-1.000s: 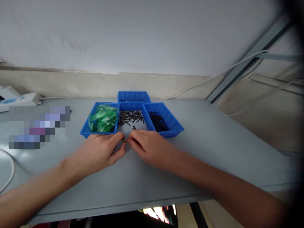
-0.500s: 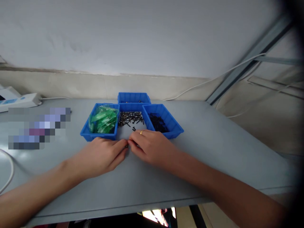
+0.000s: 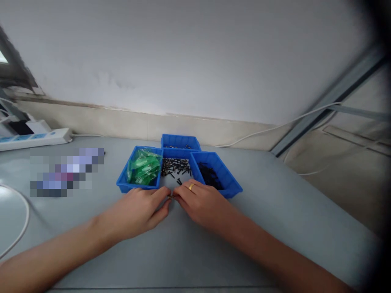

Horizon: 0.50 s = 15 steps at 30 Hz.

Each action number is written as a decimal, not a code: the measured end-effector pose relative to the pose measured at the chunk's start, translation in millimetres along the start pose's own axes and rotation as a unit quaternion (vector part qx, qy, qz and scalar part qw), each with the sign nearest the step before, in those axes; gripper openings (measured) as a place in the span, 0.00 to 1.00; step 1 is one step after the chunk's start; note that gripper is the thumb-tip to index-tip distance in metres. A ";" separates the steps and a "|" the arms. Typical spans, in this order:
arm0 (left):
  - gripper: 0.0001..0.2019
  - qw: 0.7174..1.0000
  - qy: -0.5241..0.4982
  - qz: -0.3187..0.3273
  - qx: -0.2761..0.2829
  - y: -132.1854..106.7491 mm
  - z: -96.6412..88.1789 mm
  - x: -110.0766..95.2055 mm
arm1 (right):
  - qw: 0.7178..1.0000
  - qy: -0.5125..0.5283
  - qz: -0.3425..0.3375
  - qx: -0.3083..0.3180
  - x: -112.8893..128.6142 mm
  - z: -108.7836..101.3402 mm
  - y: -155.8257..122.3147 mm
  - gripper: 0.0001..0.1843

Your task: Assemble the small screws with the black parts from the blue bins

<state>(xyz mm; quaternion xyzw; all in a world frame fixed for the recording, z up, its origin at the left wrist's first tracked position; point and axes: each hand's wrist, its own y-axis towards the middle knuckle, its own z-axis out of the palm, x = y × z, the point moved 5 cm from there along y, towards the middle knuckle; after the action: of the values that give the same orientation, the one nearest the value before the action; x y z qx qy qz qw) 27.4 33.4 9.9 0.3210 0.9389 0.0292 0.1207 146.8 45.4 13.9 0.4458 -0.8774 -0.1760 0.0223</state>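
My left hand and my right hand rest on the grey table, fingertips pinched together on a tiny dark metal part between them. A gold ring sits on a finger of the right hand. Just beyond the fingers lies a pile of small dark screws on the table. To its left stands a blue tray with green plastic bags. To its right stands another blue tray with black parts. A third blue tray stands behind them.
A white power strip lies at the back left by the wall. A white cable curves along the table's left side. Another white cable runs along the back wall toward a grey metal frame at the right.
The camera view has tilted and shifted, so everything sits lower and more to the right. Both hands stay pinched together in front of the trays.
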 end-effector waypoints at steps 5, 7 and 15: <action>0.10 0.998 -0.009 0.008 -0.058 0.4 -7.6 0.0 | 0.997 0.063 0.037 0.008 -2.9 1.9 -0.2 0.11; 0.10 0.996 -0.012 0.021 -0.080 -0.4 -9.6 -0.8 | 0.996 0.081 0.048 0.005 -2.3 1.2 -0.3 0.11; 0.11 0.989 0.013 0.030 -0.142 -3.5 -15.0 -0.7 | 0.991 0.119 0.038 -0.045 3.2 -2.1 -2.2 0.09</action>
<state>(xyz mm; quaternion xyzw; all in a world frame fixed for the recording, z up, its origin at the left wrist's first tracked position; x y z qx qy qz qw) 22.2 30.6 24.2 0.3286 0.9164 0.1703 0.1521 147.0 41.1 14.7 0.4287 -0.8759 -0.1597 0.1534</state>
